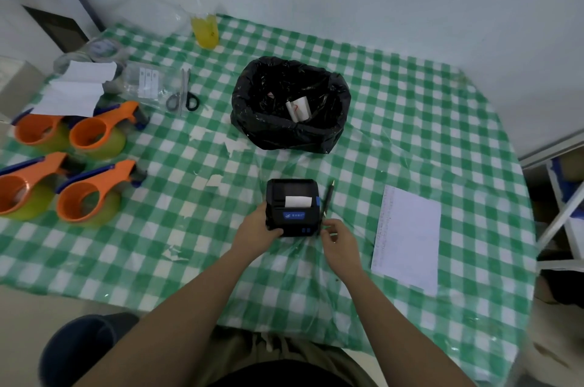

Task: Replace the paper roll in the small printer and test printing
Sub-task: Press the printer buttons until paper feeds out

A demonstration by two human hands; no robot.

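left hand [256, 230] gripping printer [292, 207] to steady it | right hand [335, 233] loosely curled at side, grip unclear | paper [297, 201] protruding, likely test-print stage

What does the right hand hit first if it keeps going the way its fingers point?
Probably the pen: the right hand points up-left at the printer's right side, and the pen lies against that side. Depth is unclear.
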